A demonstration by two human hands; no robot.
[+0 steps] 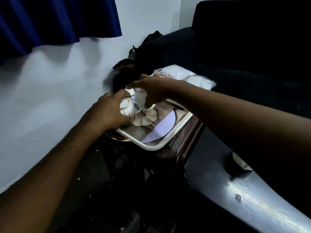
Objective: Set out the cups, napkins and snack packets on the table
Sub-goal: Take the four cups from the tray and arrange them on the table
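My left hand point(107, 111) grips a small white ribbed cup point(126, 108), tilted on its side just above a white-rimmed tray point(151, 147). My right hand point(151, 89) closes over a second white cup point(140, 96), held upright beside the first. Under both cups a white ribbed saucer point(146, 118) lies on the tray. A clear plastic packet point(190, 78) with white contents rests at the tray's far end, partly behind my right hand.
The tray sits on a small dark wooden side table point(181, 140) against the white wall. A dark sofa point(244, 47) fills the right, its shiny armrest point(252, 199) close by me with a white object point(239, 160) on it. A blue curtain point(50, 22) hangs top left.
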